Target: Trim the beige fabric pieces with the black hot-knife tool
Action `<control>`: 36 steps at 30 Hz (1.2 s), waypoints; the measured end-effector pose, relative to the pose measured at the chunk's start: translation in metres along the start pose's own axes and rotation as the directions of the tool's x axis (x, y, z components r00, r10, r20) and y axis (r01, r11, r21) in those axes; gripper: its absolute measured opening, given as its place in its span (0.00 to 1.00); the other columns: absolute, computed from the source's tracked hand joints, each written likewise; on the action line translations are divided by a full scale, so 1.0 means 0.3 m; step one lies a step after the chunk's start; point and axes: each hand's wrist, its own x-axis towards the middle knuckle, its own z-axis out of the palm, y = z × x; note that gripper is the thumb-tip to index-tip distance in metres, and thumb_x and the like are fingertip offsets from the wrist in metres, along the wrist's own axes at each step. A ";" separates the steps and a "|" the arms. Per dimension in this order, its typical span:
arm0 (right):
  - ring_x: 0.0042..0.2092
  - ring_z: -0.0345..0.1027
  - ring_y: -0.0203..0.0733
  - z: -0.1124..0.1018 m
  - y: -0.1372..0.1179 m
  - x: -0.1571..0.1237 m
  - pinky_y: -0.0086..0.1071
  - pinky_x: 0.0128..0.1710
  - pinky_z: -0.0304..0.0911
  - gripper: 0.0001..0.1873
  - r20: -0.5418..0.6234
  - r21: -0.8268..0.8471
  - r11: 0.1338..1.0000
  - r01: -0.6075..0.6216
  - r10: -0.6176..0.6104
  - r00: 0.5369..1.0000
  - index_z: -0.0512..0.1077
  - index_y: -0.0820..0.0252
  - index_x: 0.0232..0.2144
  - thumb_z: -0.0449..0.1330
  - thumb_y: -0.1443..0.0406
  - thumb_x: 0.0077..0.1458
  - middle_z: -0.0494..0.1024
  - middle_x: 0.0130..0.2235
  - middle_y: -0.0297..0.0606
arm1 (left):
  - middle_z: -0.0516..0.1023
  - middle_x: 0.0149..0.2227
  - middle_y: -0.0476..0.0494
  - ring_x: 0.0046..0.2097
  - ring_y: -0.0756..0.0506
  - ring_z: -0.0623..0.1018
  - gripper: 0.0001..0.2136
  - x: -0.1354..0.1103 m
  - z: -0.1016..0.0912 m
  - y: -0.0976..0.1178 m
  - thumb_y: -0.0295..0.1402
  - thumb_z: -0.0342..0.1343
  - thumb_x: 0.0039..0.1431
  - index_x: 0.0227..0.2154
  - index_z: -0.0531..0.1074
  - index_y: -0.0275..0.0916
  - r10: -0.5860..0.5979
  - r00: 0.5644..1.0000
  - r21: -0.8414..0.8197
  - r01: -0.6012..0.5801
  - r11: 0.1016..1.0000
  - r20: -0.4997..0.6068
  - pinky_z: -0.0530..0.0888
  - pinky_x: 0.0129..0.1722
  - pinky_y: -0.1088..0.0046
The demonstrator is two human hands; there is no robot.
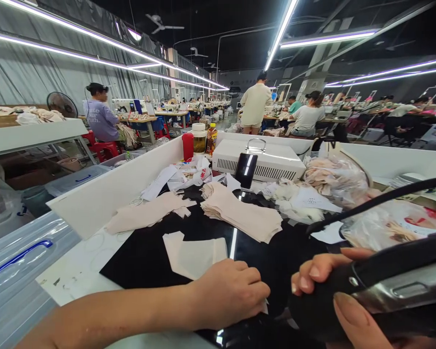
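My left hand (236,293) is closed, knuckles up, low over a glossy black work surface (141,261). A pale edge of fabric shows by its fingertips; the rest is hidden under the hand. Just behind it lies a flat cream fabric piece (196,254). My right hand (327,271) is wrapped round a black hand-held tool (396,286) with a metal strip along its side; the tool's exact kind is unclear. Farther back lie a stack of beige cut fabric pieces (243,213) and a second beige stack (145,213) to its left.
A white vented box (257,160) stands at the back, a phone (246,169) leaning on it. Beside it are a jar (198,138) and a bottle (211,138). Plastic bags of fabric (334,177) fill the right. A black cable (378,201) arches there. White side walls (105,189) enclose the table.
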 end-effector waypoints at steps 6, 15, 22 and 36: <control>0.32 0.72 0.44 0.004 -0.010 -0.008 0.39 0.31 0.77 0.22 -0.044 -0.020 1.000 0.002 -0.003 0.999 0.76 0.50 0.48 0.78 0.57 0.54 0.75 0.33 0.34 | 0.78 0.44 0.45 0.43 0.45 0.78 0.09 -0.007 -0.008 0.002 0.37 0.64 0.74 0.42 0.72 0.37 -0.035 0.999 -0.050 0.033 0.998 -0.035 0.74 0.46 0.68; 0.30 0.76 0.46 -0.008 -0.005 0.028 0.45 0.32 0.79 0.21 0.068 -0.116 0.993 -0.005 0.013 0.998 0.74 0.49 0.46 0.77 0.56 0.56 0.78 0.33 0.33 | 0.76 0.39 0.47 0.41 0.45 0.74 0.12 -0.046 0.009 -0.004 0.35 0.61 0.76 0.34 0.70 0.39 -0.036 0.995 0.029 0.039 0.999 -0.094 0.69 0.39 0.66; 0.32 0.76 0.46 -0.010 0.017 0.025 0.44 0.34 0.80 0.22 0.064 -0.128 0.991 -0.028 0.037 0.997 0.73 0.48 0.47 0.77 0.55 0.56 0.78 0.33 0.32 | 0.74 0.34 0.49 0.38 0.45 0.72 0.14 -0.027 0.031 0.005 0.34 0.63 0.74 0.31 0.70 0.40 -0.026 0.987 0.016 0.028 0.999 -0.159 0.66 0.37 0.64; 0.32 0.77 0.43 -0.017 0.033 0.020 0.39 0.36 0.81 0.18 0.126 -0.125 0.992 0.031 -0.015 0.992 0.73 0.47 0.49 0.74 0.58 0.61 0.78 0.34 0.32 | 0.71 0.28 0.49 0.33 0.46 0.69 0.15 -0.009 0.031 0.029 0.27 0.63 0.69 0.27 0.65 0.40 -0.060 0.992 0.065 0.067 0.996 -0.110 0.62 0.32 0.65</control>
